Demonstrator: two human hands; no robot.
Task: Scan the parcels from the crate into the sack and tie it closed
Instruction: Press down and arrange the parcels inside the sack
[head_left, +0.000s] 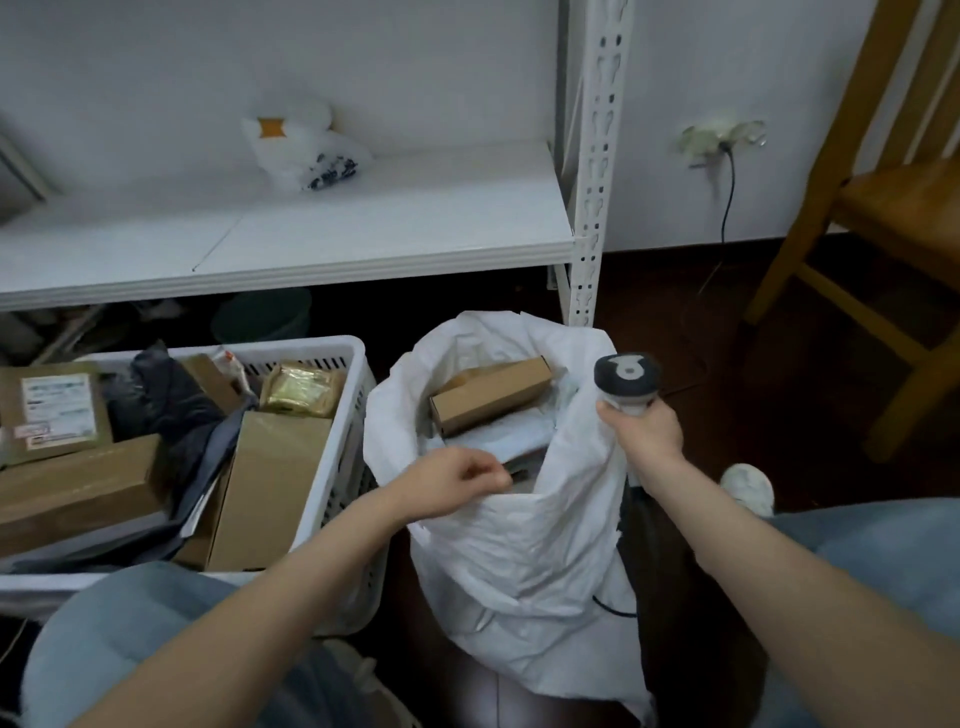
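A white sack (524, 561) stands open on the floor between my knees. Inside it lie a brown cardboard box (491, 395) and flat white parcels. My left hand (457, 480) hovers over the sack's near rim with its fingers loosely curled; I cannot tell whether it pinches the rim. My right hand (644, 428) grips a grey and white barcode scanner (626, 379) at the sack's right edge. To the left stands a white plastic crate (340, 353) with several parcels: brown boxes (270, 483), black bags (171, 400) and a gold packet (301, 389).
A white metal shelf (322, 223) runs behind the crate and sack, with a white bag (301, 145) on it. A wooden chair (893, 218) stands at the right. A wall socket with a cable (727, 140) is beside the shelf post. My white shoe (748, 488) rests on the dark floor.
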